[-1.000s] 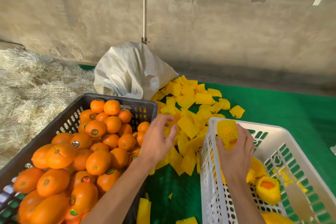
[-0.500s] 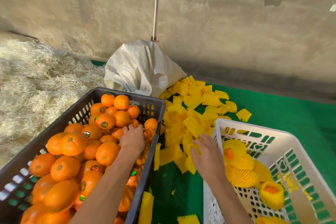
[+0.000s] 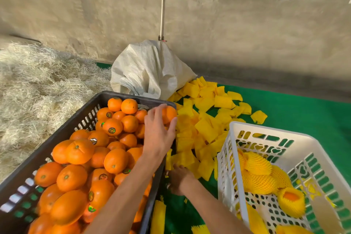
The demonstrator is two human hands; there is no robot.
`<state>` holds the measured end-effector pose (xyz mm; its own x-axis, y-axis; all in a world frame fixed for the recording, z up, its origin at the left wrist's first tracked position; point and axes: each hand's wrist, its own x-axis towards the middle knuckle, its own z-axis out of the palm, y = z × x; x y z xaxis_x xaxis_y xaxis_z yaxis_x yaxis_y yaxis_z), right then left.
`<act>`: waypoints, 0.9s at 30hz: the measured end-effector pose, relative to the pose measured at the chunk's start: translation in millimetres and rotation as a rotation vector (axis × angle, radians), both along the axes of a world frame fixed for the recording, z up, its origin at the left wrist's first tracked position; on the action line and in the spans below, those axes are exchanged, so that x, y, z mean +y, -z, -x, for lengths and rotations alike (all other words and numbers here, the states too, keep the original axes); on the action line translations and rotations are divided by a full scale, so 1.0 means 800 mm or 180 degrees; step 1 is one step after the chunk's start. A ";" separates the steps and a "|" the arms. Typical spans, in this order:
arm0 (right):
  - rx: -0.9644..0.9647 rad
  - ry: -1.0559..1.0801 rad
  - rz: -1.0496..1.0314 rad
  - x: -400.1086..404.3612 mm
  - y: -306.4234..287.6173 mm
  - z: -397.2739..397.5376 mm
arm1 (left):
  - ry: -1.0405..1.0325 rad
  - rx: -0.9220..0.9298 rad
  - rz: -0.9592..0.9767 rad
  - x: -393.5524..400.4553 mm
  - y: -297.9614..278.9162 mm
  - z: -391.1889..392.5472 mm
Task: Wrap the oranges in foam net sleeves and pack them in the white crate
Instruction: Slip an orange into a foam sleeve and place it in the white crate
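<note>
— Two bare forearms reach up from the bottom of the frame. The left hand is at centre, over the far right corner of the dark crate, wrist straight, back of the hand facing us.

— And what has it got?

— An orange, fingers spread and curled round it, the thumb on the right side. The fruit sits just above the crate's rim, at the upper centre of the picture.

— The right hand?

— Lower, just right of centre, down on the green mat in the gap between the two crates. Its fingers reach into the near edge of the yellow foam net sleeves. Whether it has pinched one, I cannot tell; the fingertips are hidden.

— The white crate?

— Lower right of the frame, tilted toward us, with several wrapped oranges lying against its left wall and floor.

— Anything beyond?

— Loose oranges heaped in the dark crate at lower left, a white woven sack slumped at upper centre against the concrete wall, straw piled at the left.
</note>
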<state>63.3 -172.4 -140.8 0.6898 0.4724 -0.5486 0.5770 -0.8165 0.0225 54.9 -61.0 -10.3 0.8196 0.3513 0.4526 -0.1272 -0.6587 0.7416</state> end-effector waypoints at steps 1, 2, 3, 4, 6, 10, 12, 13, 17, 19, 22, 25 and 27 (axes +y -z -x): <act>-0.0008 0.0009 0.0045 0.003 0.007 0.000 | 0.0138 -0.0030 0.0005 -0.009 0.000 0.002; 0.0012 0.0022 0.0041 0.004 0.012 0.001 | 0.0273 -0.0043 0.0003 -0.017 0.002 0.004; 0.0046 0.0047 -0.0006 0.003 0.015 0.002 | 0.0411 -0.0036 0.0029 -0.023 0.003 0.005; 0.0057 0.0087 -0.0098 0.001 0.017 0.003 | 0.0552 -0.0005 0.0120 -0.028 0.005 0.005; -0.0052 0.0262 -0.0383 -0.005 0.013 0.000 | 0.0818 0.0118 0.0510 -0.036 0.007 0.004; -0.0376 0.0709 -0.0908 -0.024 -0.014 -0.020 | 0.1162 0.0126 0.1253 -0.053 0.011 0.003; -0.0378 0.1004 -0.1287 -0.039 -0.035 -0.029 | 0.1240 -0.0011 0.1406 -0.060 0.013 0.004; -0.0346 0.1265 -0.1643 -0.048 -0.047 -0.031 | 0.1281 -0.0042 0.1435 -0.061 0.015 0.003; -0.0634 0.1849 -0.3212 -0.103 -0.082 -0.018 | 0.1303 -0.0038 0.1308 -0.058 0.021 -0.001; -0.0746 0.2006 -0.3835 -0.124 -0.086 -0.005 | 0.1265 0.0089 0.1318 -0.060 0.024 -0.001; -0.0490 0.2426 -0.4910 -0.136 -0.094 0.013 | 0.1232 0.0509 0.0936 -0.066 0.029 0.003; -0.0532 0.2463 -0.5282 -0.139 -0.100 0.019 | 0.1403 0.1186 0.0926 -0.075 0.026 0.013; -0.0608 0.2405 -0.5330 -0.139 -0.099 0.020 | 0.1443 0.1344 0.0974 -0.079 0.023 0.018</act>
